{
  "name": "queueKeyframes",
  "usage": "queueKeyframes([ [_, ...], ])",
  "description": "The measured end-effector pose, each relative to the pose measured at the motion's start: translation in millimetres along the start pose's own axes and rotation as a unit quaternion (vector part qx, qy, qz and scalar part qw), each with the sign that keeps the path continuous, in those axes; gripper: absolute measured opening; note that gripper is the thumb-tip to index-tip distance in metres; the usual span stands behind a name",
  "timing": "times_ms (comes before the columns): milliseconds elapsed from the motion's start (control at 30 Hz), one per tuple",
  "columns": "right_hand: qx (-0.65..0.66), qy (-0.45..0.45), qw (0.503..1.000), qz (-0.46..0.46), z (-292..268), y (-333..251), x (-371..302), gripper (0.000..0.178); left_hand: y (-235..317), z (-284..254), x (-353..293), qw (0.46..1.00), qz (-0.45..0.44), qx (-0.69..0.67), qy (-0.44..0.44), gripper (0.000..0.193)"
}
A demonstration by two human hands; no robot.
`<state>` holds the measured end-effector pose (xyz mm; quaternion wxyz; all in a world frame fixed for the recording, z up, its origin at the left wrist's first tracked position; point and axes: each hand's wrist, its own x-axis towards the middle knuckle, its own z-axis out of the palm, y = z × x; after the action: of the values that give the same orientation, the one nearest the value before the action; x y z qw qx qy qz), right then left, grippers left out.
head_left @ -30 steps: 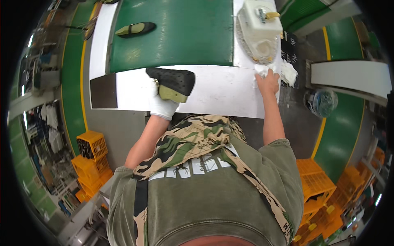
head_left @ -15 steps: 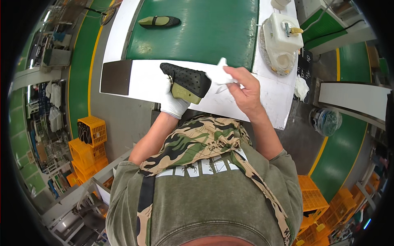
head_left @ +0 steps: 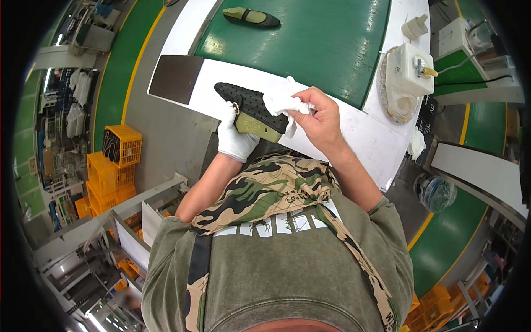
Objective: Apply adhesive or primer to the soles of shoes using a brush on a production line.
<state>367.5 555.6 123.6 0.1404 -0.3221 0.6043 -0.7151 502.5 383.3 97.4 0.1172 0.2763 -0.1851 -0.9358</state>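
A black flat shoe with a dotted upper sits on an olive-green shoe last, tilted over the near edge of the white tabletop. My left hand, in a white glove, is closed round the shoe and last near a small buckle at the strap. In my bare right hand a crumpled white cloth is pinched, its folds lying against the shoe's heel. The cloth hides part of the heel. Farther off, a second black shoe on a green last lies on the green belt.
A dark brown mat covers the table's left end. On the right stand a white bottle with a yellow nozzle and a pale cup. Yellow crates are stacked on the floor at left.
My right hand has brought the cloth left and slightly down, onto the shoe's heel. My left hand keeps its hold. The whole view has turned a little.
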Motion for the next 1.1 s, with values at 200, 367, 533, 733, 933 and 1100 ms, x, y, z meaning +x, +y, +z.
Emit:
queueKeyframes([
  [200,0.094,0.056,0.990,0.091,24.5,-9.5,-4.3,0.015,10.7,-3.6,-7.3,0.998,0.065,-0.009,-0.011,0.056],
  [367,0.107,0.093,0.984,0.111,43.0,-12.7,-7.7,0.017,18.9,-16.4,-11.0,0.995,0.091,-0.001,-0.030,0.057],
  [533,0.066,0.114,0.983,0.131,52.7,3.9,-1.0,0.019,22.2,-20.8,-17.9,0.988,0.147,0.040,-0.006,0.073],
  [733,0.091,0.169,0.964,0.183,38.6,20.6,11.5,0.017,29.9,-32.2,-31.8,0.989,0.143,-0.009,-0.039,0.072],
  [933,0.143,0.140,0.968,0.150,43.1,2.9,1.7,0.016,34.3,-36.3,-40.7,0.988,0.138,-0.061,-0.014,0.070],
  [1100,-0.042,0.051,0.998,-0.020,44.4,-7.9,-5.7,0.025,35.5,-37.6,-44.1,0.986,0.152,-0.060,-0.016,0.071],
])
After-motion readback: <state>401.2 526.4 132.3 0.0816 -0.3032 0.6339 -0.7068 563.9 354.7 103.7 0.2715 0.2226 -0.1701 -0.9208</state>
